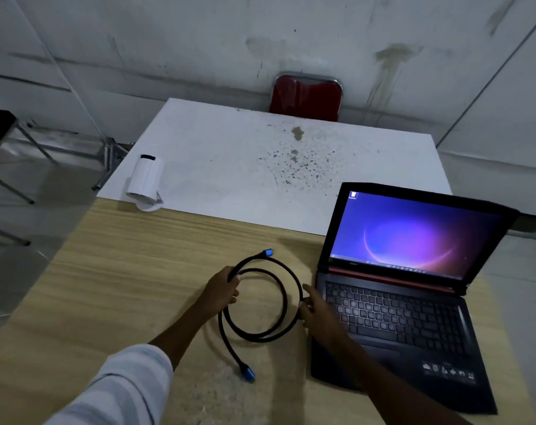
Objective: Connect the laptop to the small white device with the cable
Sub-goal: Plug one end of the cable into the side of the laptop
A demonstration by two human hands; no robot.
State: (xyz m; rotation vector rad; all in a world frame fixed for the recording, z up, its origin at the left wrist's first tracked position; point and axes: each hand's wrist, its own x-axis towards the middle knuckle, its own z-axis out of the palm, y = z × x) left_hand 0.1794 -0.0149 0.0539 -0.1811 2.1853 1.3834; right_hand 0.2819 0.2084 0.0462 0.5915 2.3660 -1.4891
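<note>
The cable (260, 305) lies coiled in a loose double loop on the wooden table (122, 271), just left of the laptop (404, 302). One blue-tipped plug (268, 252) points away from you at the top of the coil; the other plug (248, 373) trails off the bottom, nearer to you. Your left hand (225, 289) is closed around the left side of the loop, fingers curled over both strands. Your right hand (314, 308) has its fingers on the right side of the coil, at the laptop's edge — whether it has truly gripped the strand or only rests against it, you cannot tell from here.

Expect the cable to be light but springy: it looks thick and braided, so it will probably hold its curl and push back as you unwind it. Take hold at the plug housings rather than mid-cord — they are rigid and give you control for lining up a port — and don't bend the cord sharply where it meets a plug.

The laptop is open with its screen lit; its ports are not visible from this angle. The small white device (146, 176) lies on its side well apart, at the far left on the white table (230, 167). A red chair (306, 96) stands beyond.
</note>
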